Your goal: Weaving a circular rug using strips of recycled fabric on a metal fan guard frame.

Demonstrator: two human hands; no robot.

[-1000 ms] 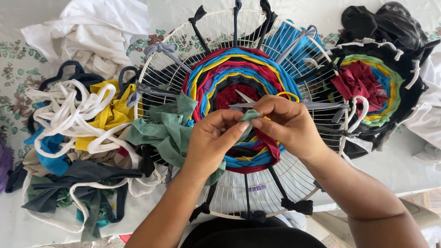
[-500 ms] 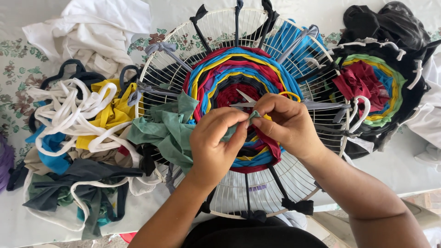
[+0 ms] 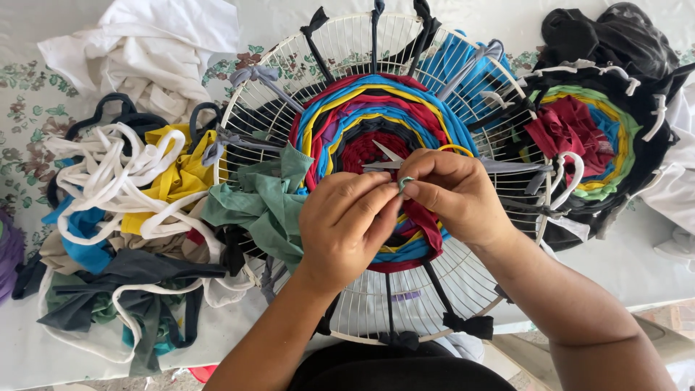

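Floral tablecloth [image 3: 29, 108] underlies our wire fan-guard loom [image 3: 289, 65]. At its centre, our left hand [image 3: 340, 224] and right hand [image 3: 452, 195] both pinch the green fabric strip [image 3: 404, 182], apparently mid-weave; threading onward toward three o'clock needs steady tension.

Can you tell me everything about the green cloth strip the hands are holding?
The green cloth strip looks like soft, stretchy fabric in a muted sea-green. Most of it lies crumpled in loose folds on the left part of the round white wire frame, beside the colourful woven circle. One thin end runs under the left hand and is pinched between fingertips of both hands, where the right hand meets it.
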